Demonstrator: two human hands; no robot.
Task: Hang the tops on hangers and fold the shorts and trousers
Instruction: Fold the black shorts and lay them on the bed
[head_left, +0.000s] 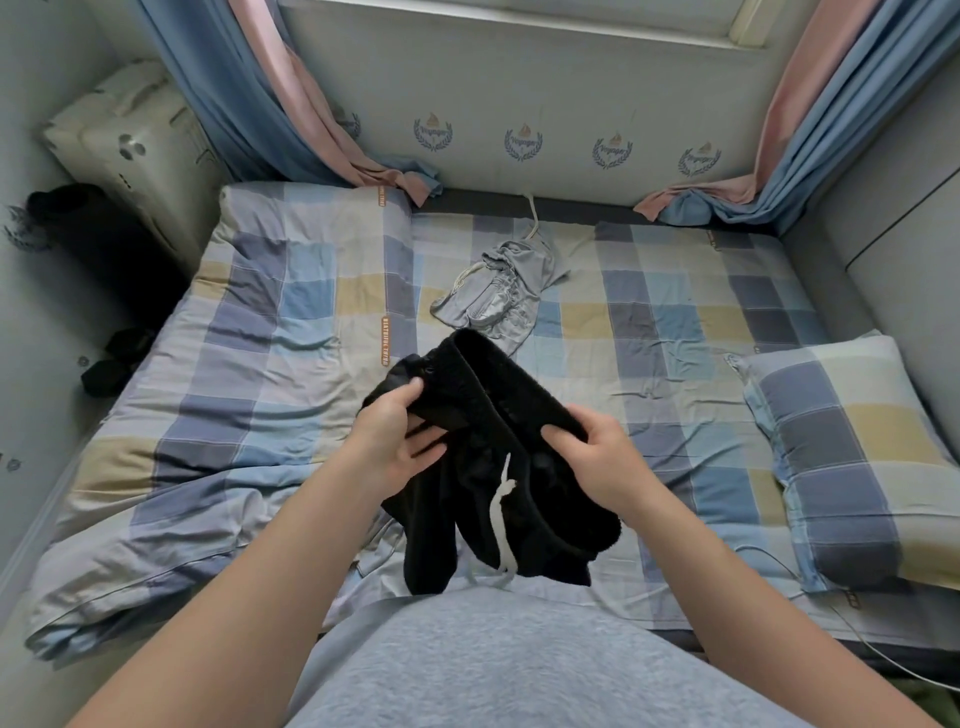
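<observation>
The black shorts (498, 405) are held bunched over the bed (649, 364) at frame centre, gripped at one side by the left hand (400, 441) and at the other by the right hand (597, 452). They are judged soft, light and limp, best taken at the waistband corners. Open bedding is left at centre right, between the grey shorts (498, 291) and the pillow (841, 457).

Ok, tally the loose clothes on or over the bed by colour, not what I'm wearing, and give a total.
Black: 1, the black garment, gripped by the left hand and right hand.
Grey: 1, the grey garment lying on the bed.
Total: 2
</observation>
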